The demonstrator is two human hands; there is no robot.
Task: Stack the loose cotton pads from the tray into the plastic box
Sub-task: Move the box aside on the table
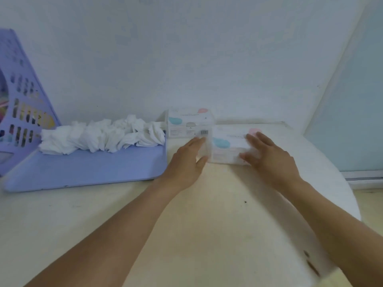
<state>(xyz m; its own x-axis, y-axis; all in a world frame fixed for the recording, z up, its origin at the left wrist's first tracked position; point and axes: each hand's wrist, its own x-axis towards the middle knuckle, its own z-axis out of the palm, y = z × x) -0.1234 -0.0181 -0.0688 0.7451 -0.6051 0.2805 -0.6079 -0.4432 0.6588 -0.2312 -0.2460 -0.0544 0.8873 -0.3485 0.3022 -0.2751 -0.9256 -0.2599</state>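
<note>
Hands either side of plastic box (228, 149), left hand (186, 160) fingers extended, right hand (267, 156) likewise

1 head-worn wide-angle view, facing forward and down at the table (217, 214).

Camera sits above the near table edge, tilted toward the back wall (186, 48); both forearms enter from the bottom, left hand (186, 160) and right hand (267, 156) reaching mid-frame. Close range: the tray (87, 168) at left and plastic box (228, 148) lie within arm's reach. Edges bow from lens distortion; frame is motion-blurred. No 2nd view, so no overlap.
</note>
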